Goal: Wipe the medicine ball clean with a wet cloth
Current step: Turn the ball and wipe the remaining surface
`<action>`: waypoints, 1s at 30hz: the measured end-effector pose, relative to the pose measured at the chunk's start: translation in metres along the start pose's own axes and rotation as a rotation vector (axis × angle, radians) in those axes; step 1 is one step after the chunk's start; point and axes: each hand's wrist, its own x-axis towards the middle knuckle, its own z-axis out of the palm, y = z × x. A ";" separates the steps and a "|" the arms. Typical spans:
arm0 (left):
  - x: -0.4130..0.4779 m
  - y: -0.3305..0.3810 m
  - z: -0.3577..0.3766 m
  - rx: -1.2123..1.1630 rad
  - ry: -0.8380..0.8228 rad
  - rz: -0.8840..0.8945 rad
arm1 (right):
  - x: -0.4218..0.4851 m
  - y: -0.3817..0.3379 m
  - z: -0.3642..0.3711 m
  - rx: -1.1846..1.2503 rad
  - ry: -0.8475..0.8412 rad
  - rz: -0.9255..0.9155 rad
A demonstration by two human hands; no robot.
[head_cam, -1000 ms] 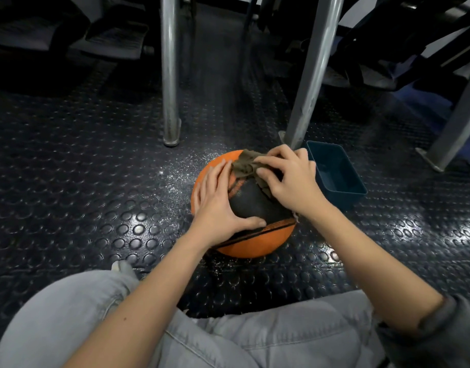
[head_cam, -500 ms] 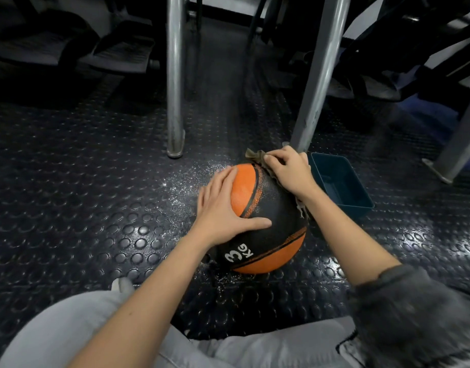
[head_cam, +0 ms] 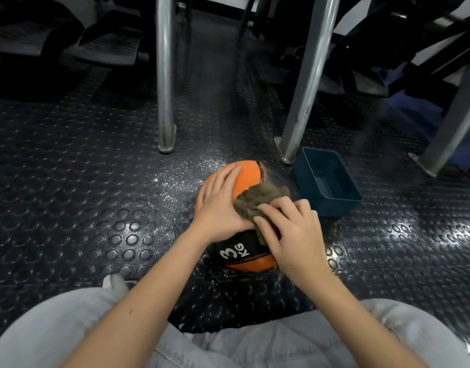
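My right grip (head_cam: 289, 235) has dragged the wet cloth (head_cam: 260, 197) back toward me. A second ago the cloth was bunched on the far crown of the medicine ball (head_cam: 246, 176), and half a second ago it was out at the far upper edge. Now it lies on the near top, across the seam where the orange meets the black band. This grip is clenched on the cloth, fingers curled over its near edge and pressing it onto the ball. My left grip (head_cam: 220, 205) has stayed put, released and flat, with straight fingers on the orange panel just left of the cloth to steady the ball. The ball rests on the studded rubber floor (head_cam: 96, 208) directly beneath both grips. It has rolled since a second ago, so the "3 KG" marking now faces me below my wrists. I take that as one stroke finished over the top, with the underside and the lower orange panel probably still unwiped, so another roll looks necessary. The blue tub (head_cam: 332, 208) sits just right of my right grip, handy for re-wetting. Droplets glitter on the floor beyond my left fingertips.
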 end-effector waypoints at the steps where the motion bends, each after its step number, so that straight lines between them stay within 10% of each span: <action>1: 0.000 -0.001 0.002 0.004 0.002 0.007 | -0.003 0.002 0.000 0.006 0.003 0.002; 13: -0.016 -0.003 0.001 -0.030 0.008 -0.021 | 0.097 0.067 0.031 0.369 -0.332 0.562; 24: -0.016 0.000 0.009 -0.004 0.054 0.023 | 0.008 0.003 -0.007 0.160 -0.043 0.160; 30: -0.020 -0.004 0.007 -0.014 0.068 0.007 | 0.069 0.039 0.015 0.257 -0.183 0.506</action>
